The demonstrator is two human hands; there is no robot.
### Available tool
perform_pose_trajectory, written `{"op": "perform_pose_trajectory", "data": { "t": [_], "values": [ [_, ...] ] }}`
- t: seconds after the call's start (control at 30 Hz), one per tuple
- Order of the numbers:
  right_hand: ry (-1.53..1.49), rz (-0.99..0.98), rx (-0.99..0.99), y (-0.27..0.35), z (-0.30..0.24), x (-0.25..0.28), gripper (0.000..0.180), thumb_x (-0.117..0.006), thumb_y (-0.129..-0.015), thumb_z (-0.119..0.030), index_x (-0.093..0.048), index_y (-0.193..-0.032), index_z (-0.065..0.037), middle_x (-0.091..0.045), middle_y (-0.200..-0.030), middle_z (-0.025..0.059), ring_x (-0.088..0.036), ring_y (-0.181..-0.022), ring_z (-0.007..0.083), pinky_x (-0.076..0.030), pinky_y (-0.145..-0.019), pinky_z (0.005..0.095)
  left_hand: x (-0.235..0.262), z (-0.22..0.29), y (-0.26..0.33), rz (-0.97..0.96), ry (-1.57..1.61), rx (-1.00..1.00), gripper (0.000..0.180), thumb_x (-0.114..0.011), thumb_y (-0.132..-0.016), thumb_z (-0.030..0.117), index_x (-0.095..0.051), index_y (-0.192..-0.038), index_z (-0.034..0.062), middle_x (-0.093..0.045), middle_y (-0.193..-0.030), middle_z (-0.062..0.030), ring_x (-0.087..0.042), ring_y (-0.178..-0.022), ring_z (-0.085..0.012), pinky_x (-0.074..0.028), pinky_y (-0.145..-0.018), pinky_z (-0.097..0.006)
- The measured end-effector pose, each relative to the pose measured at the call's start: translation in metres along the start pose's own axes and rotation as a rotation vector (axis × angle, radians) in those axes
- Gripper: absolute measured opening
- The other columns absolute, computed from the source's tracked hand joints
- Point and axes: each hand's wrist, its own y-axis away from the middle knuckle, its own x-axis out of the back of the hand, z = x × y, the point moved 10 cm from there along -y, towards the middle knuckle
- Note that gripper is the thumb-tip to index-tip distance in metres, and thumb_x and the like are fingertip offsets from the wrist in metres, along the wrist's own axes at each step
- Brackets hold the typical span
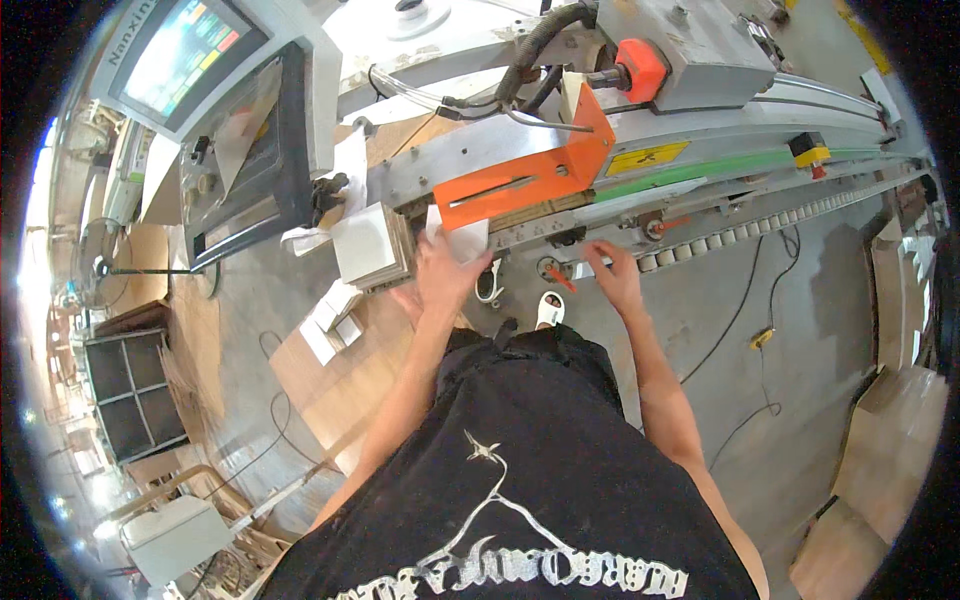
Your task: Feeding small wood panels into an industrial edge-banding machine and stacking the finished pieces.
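Observation:
My left hand (440, 275) grips a small white rectangular board (458, 238) and holds it against the infeed of a long grey edge-working machine (700, 60), just under its orange guard plate (520, 175). A stack of similar white boards (368, 245) stands right beside that hand on the left. My right hand (612, 275) rests with fingers spread on the machine's lower edge, next to the roller rail (740, 232), and holds nothing.
A control panel with a lit screen (190, 50) hangs at the upper left. More white pieces (330, 325) lie on a wooden board below. Cables (750, 330) trail over the grey floor. Cardboard (890, 440) leans at the right. A fan (95, 265) and crates stand left.

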Motion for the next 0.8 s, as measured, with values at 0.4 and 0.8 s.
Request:
{"op": "perform_pose_trajectory", "data": {
  "t": [0.4, 0.8],
  "values": [
    [-1.100, -0.724, -0.374, 0.026, -0.115, -0.162, 0.040, -0.060, -0.091, -0.020, -0.055, -0.124, 0.002, -0.060, -0.120, 0.0077, -0.057, -0.109, 0.0169, -0.046, -0.092, 0.0303, -0.004, -0.051, -0.005, -0.020, 0.243, 0.123, 0.050, -0.063, -0.086, 0.032, -0.053, -0.125, 0.0020, -0.059, -0.123, -0.0153, -0.057, -0.114, -0.0259, -0.041, -0.097, -0.041],
    [-1.540, -0.335, -0.618, 0.009, -0.088, -0.173, 0.029, -0.048, -0.086, -0.002, -0.048, -0.115, 0.000, -0.057, -0.119, 0.0142, -0.055, -0.116, 0.0246, -0.043, -0.102, 0.0390, -0.023, -0.058, -0.007, -0.224, 1.138, 0.257, 0.038, -0.051, -0.084, 0.002, -0.055, -0.122, 0.0033, -0.058, -0.121, -0.0100, -0.058, -0.106, -0.0208, -0.050, -0.085, -0.032]
  ]
}}
